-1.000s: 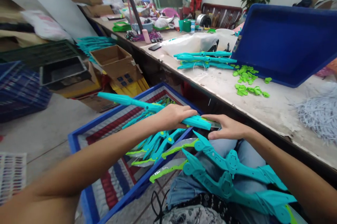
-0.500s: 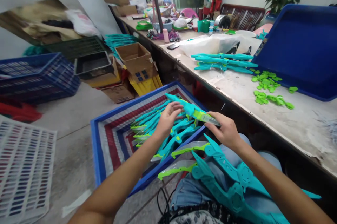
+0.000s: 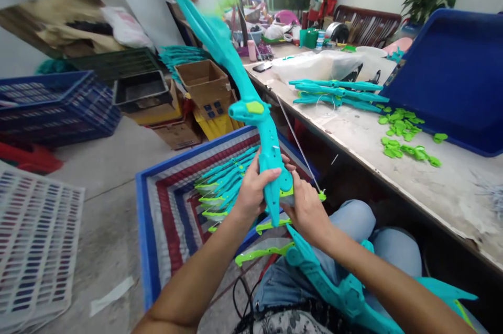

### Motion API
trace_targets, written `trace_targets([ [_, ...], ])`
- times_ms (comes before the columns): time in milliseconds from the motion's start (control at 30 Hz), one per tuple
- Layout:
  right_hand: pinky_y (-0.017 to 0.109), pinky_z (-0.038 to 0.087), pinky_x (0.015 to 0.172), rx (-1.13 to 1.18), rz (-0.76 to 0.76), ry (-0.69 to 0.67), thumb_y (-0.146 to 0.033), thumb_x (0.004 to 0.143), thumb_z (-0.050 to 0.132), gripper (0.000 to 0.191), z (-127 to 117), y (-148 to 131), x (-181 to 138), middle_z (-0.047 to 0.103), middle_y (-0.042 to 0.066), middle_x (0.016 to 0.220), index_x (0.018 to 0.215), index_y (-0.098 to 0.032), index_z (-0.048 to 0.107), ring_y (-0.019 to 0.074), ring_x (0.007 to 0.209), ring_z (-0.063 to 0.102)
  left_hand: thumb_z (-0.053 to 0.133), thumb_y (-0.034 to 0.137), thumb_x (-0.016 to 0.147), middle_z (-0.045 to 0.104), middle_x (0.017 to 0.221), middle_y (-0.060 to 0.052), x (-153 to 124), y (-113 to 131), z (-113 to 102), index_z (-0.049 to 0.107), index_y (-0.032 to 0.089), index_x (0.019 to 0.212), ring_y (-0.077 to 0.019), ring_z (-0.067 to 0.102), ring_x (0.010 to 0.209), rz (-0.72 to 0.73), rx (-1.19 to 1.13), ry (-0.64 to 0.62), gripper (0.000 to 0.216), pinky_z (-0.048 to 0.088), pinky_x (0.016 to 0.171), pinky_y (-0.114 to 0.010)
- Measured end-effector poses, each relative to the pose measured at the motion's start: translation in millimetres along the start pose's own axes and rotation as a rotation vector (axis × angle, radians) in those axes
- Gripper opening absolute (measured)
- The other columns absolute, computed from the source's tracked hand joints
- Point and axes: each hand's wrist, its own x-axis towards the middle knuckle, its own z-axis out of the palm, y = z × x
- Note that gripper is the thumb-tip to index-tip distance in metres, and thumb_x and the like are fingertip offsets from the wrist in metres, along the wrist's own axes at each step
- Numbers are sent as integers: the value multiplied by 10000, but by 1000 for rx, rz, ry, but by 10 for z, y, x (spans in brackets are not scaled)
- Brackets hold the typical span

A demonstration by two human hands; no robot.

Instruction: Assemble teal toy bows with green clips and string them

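Observation:
A teal toy bow (image 3: pixel 241 80) with lime-green parts stands tilted in front of me, its upper limb reaching toward the upper left. My left hand (image 3: pixel 251 190) is wrapped round its lower end, thumb across the front. Beside it, my right hand (image 3: pixel 308 211) is closed at the round joint and the lime-green tip piece (image 3: pixel 322 196). A white string (image 3: pixel 296 140) runs down to that tip. Across my lap lies another teal toy bow (image 3: pixel 349 300), with a further one partly hidden by my right arm. The held bow's far tip is blurred.
A blue-rimmed crate (image 3: pixel 141 219) with a striped lining holds several toy bows (image 3: pixel 228 177). On the workbench (image 3: pixel 353 156) lie stacked bows (image 3: pixel 338 92), lime-green pieces (image 3: pixel 401 123) and a large blue tray (image 3: pixel 451 77). Cardboard boxes (image 3: pixel 202 82) and a white basket (image 3: pixel 35 240) stand left.
The toy bow has swung from low over the crate to a raised, tilted position. My left hand has gone from loose fingers to gripping it, and the string now shows.

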Motion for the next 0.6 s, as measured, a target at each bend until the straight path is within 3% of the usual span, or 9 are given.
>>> trace_targets([
  [67,507,511,861,137,3,8,-362,934,469,777,-129,-94,20,534,210,1222,1523,-117,25,324,1077,546,624,297,736,634,1120,-83,3,139,2,447,213,1244,-221,665,928,135,73,-63,545,552,805,-383],
  [133,482,505,928,167,-89,48,-315,921,504,728,-453,-165,14,520,176,1282,1521,-181,115,301,1158,531,641,278,729,635,1093,-79,27,336,-10,440,205,1300,-207,657,887,185,144,-178,610,549,783,-360],
  [233,518,426,1041,-85,-248,282,-233,915,524,531,-1188,-272,-35,572,99,1255,1423,-294,378,296,1237,492,630,257,724,656,1005,-54,81,651,34,432,188,1371,-194,647,820,187,340,-397,680,538,735,-326],
  [300,585,297,1120,-320,-303,314,-237,915,530,447,-1656,-331,-55,569,51,1299,1345,-338,469,322,1325,411,598,235,724,671,976,-35,102,781,156,409,189,1409,-204,645,840,226,543,-561,713,527,754,-329],
  [367,621,246,1122,-507,-285,157,-252,916,516,381,-1967,-330,-75,581,54,1295,1292,-315,526,350,1335,394,580,214,699,674,1057,-50,97,806,351,395,189,1424,-239,635,943,336,770,-698,749,509,824,-353],
  [467,556,430,940,-696,-115,-169,-190,875,522,334,-2096,-177,-221,660,140,1069,1200,-191,600,354,1087,579,598,222,656,633,1202,-125,38,694,676,370,150,1420,-293,609,1049,460,1040,-845,801,483,869,-382],
  [533,429,485,757,-748,38,-344,-142,837,526,314,-2056,-42,-441,662,148,944,1135,-142,627,288,853,632,611,274,671,658,1141,-150,-30,585,847,350,118,1409,-295,643,966,403,1131,-969,798,499,791,-370],
  [600,371,464,676,-699,136,-458,-160,805,556,361,-2004,34,-719,652,154,969,1160,-135,615,263,788,624,613,334,695,686,1051,-138,-130,493,963,395,116,1362,-284,663,872,340,1178,-1117,735,499,705,-346],
])
